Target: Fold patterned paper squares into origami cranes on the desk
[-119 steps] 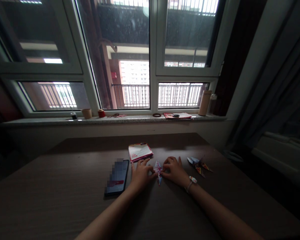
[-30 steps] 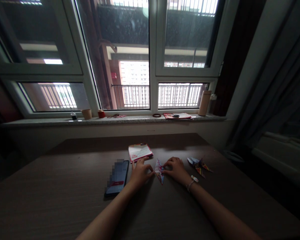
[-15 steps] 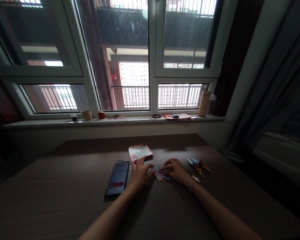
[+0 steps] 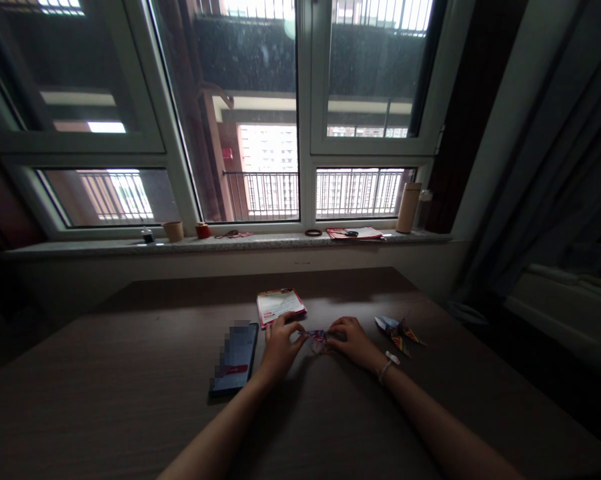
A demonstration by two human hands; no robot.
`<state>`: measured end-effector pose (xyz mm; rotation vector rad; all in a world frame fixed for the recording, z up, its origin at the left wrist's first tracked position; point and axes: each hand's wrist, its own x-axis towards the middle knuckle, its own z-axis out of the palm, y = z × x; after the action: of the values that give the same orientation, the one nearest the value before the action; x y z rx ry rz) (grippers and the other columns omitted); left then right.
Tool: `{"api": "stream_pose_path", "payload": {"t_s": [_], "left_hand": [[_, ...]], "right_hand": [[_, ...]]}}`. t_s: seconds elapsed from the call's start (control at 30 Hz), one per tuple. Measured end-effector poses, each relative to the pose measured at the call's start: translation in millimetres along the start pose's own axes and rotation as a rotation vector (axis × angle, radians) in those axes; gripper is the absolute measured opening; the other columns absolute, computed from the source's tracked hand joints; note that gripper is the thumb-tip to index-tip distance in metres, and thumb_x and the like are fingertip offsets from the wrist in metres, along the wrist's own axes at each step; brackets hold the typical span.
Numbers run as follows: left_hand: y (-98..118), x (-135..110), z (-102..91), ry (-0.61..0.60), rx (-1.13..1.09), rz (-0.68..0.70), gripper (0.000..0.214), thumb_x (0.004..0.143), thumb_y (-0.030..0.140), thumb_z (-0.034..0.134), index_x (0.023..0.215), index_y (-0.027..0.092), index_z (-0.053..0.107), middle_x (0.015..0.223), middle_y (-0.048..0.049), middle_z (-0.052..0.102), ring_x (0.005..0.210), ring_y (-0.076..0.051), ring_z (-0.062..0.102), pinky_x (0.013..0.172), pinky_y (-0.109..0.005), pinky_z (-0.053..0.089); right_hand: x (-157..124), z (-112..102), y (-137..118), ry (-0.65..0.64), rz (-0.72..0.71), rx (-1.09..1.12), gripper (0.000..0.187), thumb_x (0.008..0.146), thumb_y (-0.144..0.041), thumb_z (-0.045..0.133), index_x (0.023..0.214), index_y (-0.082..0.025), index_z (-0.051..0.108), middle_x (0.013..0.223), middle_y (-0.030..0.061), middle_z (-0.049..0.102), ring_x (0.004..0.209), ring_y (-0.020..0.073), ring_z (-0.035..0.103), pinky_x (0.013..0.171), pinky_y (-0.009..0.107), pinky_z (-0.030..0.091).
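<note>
Left hand (image 4: 279, 349) and right hand (image 4: 351, 343) both pinch a small folded paper piece (image 4: 318, 341) lying low on the dark surface (image 4: 130, 373), fingers clamped on its two ends. A phone (image 4: 235, 358) lies just left of the left hand, a paper stack (image 4: 279, 305) behind it, finished folded papers (image 4: 397, 331) near the right hand.

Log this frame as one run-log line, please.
hands: left hand and right hand both pinch patterned paper | place: table centre | nearby: phone left, paper pad behind, folded figures right
</note>
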<state>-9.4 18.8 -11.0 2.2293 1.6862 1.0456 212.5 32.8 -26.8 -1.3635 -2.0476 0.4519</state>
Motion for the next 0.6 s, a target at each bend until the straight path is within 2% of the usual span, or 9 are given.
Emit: {"api": "stream_pose_path", "payload": {"t_s": [0.17, 0.37, 0.5, 0.6], "left_hand": [[-1, 1, -0.6, 0.026, -0.035, -0.007, 0.009, 0.083, 0.027, 0.068, 0.086, 0.026, 0.075, 0.130, -0.0053, 0.058, 0.124, -0.026, 0.051, 0.109, -0.048, 0.037], [-2, 1, -0.9, 0.032, 0.002, -0.032, 0.018, 0.087, 0.031, 0.062, 0.098, 0.031, 0.077, 0.133, -0.0053, 0.056, 0.127, -0.027, 0.049, 0.112, -0.051, 0.032], [2, 0, -1.9, 0.011, 0.030, -0.045, 0.025, 0.086, 0.031, 0.064, 0.109, 0.033, 0.074, 0.135, -0.0062, 0.055, 0.129, -0.027, 0.047, 0.114, -0.051, 0.030], [4, -2, -2.1, -0.008, 0.054, -0.050, 0.026, 0.086, 0.033, 0.063, 0.109, 0.032, 0.074, 0.135, -0.0075, 0.055, 0.130, -0.029, 0.046, 0.115, -0.053, 0.028]], "right_hand": [[2, 1, 1, 0.051, -0.013, 0.049, 0.014, 0.079, -0.033, 0.071, 0.085, -0.021, 0.076, 0.103, 0.0062, 0.069, 0.109, 0.0232, 0.055, 0.098, 0.033, 0.039], [1, -10, -8, 0.206, -0.011, -0.010, 0.013, 0.083, -0.029, 0.066, 0.076, -0.022, 0.074, 0.097, 0.0053, 0.068, 0.103, 0.0224, 0.056, 0.098, 0.036, 0.037], [-3, -15, -13, 0.231, 0.006, -0.163, 0.013, 0.086, -0.028, 0.063, 0.079, -0.024, 0.073, 0.103, 0.0049, 0.066, 0.109, 0.0235, 0.053, 0.113, 0.048, 0.020], [-5, -14, -15, 0.160, 0.004, -0.204, 0.014, 0.086, -0.031, 0.062, 0.082, -0.025, 0.074, 0.108, 0.0040, 0.065, 0.113, 0.0237, 0.051, 0.115, 0.054, 0.011]]}}
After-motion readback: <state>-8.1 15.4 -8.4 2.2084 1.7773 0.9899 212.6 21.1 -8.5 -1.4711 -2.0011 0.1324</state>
